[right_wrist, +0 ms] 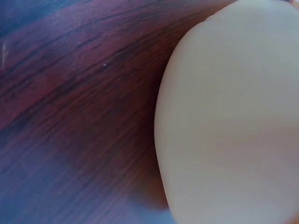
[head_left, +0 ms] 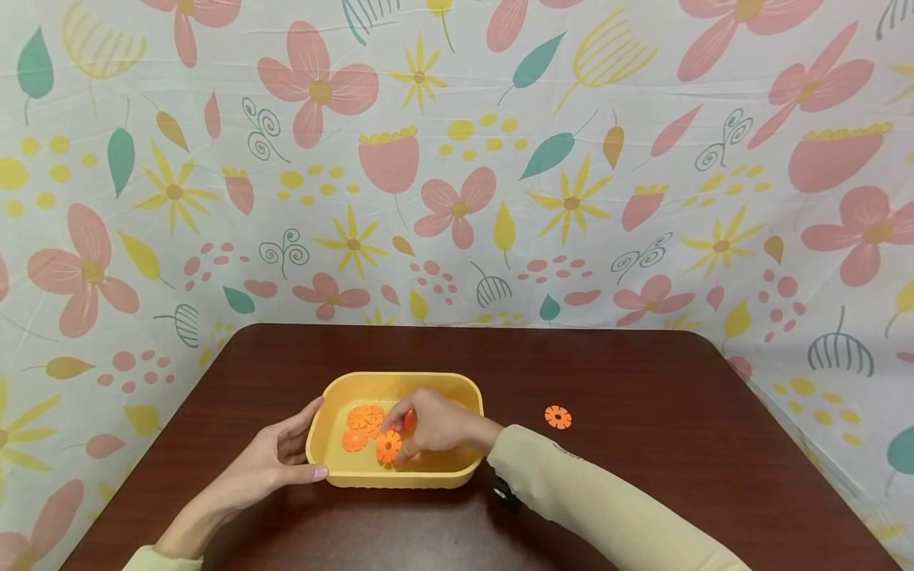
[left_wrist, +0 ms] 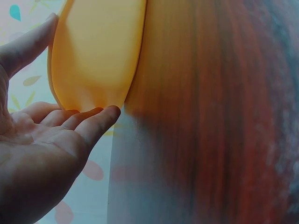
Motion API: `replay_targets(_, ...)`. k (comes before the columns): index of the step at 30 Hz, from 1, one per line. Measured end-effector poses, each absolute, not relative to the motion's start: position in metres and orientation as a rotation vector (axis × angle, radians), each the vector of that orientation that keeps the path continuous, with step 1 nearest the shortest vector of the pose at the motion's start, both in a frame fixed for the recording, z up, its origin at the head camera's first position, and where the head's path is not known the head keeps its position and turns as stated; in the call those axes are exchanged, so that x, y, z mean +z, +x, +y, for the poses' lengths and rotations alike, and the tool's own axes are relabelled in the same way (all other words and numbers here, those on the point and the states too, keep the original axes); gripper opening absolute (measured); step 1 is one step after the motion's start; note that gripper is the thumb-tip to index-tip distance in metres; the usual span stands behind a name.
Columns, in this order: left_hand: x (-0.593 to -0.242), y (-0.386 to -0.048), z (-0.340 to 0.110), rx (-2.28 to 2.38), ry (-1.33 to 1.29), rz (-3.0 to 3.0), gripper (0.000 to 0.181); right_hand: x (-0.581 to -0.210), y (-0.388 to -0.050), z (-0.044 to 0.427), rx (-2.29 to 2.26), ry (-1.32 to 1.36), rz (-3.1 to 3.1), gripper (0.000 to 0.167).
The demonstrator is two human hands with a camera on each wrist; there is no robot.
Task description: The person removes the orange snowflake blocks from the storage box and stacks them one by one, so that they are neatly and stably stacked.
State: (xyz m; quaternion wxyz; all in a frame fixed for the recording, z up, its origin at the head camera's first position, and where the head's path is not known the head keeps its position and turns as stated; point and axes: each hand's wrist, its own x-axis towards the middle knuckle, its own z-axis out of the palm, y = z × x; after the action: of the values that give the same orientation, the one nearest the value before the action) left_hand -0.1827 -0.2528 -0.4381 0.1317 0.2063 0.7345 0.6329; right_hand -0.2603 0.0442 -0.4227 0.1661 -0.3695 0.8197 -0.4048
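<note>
A yellow plastic tray (head_left: 400,479) sits on the dark table. My left hand (head_left: 267,460) grips its left end, the thumb on the front corner of the rim and the fingers along the side; the left wrist view shows the same hold. Inside the tray, my right hand (head_left: 434,422) pinches an orange flower-shaped disc (head_left: 389,448) between fingers and thumb. Several more orange flower discs (head_left: 364,418) lie in the tray's left half. Part of another orange piece (head_left: 409,420) shows beside the right hand's fingers, mostly hidden.
One loose orange flower disc (head_left: 558,417) lies on the table (head_left: 643,444), right of the tray. A flower-print cloth (head_left: 457,159) hangs behind the table and along both sides. In the right wrist view, a pale blurred surface (right_wrist: 233,116) blocks the right part; the hand is hidden.
</note>
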Motion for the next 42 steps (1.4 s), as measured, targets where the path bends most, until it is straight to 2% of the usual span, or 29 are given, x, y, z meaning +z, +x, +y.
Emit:
replay_targets(26, -0.439, -0.182, -0.255, 1.836, 0.607, 2.131, 0.099, -0.391, -0.256, 0.072, -1.275, -1.053, 2.363, 0.037)
replay_targets(42, -0.437, -0.181, -0.254, 1.835, 0.602, 2.132, 0.099, -0.372, -0.252, 0.113, -1.295, -1.036, 2.435, 0.039)
